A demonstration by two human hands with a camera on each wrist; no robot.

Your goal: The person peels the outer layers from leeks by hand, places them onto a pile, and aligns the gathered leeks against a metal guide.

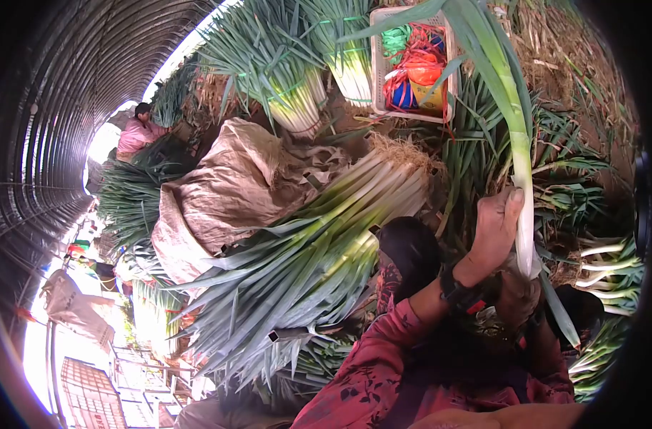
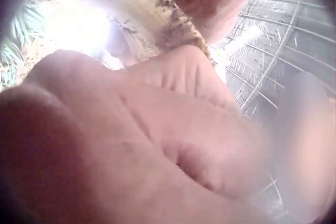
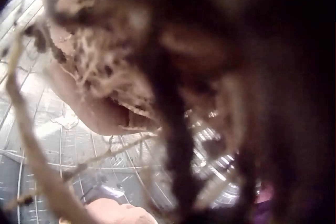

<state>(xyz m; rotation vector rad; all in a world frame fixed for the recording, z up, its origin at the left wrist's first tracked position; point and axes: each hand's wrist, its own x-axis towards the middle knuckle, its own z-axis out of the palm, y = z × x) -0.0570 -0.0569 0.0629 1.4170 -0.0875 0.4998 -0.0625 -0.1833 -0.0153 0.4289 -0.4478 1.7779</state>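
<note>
A long leek (image 1: 524,214) stands nearly upright in the head view, its green leaves at the top and its white end low. My left hand (image 1: 496,222) grips the white shaft from the left. Lower down, my right hand (image 1: 519,294) is at the leek's bottom end, partly in shadow. In the left wrist view, curled fingers of my left hand (image 2: 157,124) lie against the pale, dirt-specked stem (image 2: 142,3). Tangled roots (image 3: 105,66) fill much of the right wrist view, with curled fingers (image 3: 97,111) behind them.
A pile of leeks (image 1: 319,243) lies left of my hands, beside a beige cloth (image 1: 219,186). Tied leek bundles (image 1: 283,79) stand at the back near a basket (image 1: 449,86) of coloured ties. Loose leeks (image 1: 611,268) lie at right. A person in pink (image 1: 134,134) is far left.
</note>
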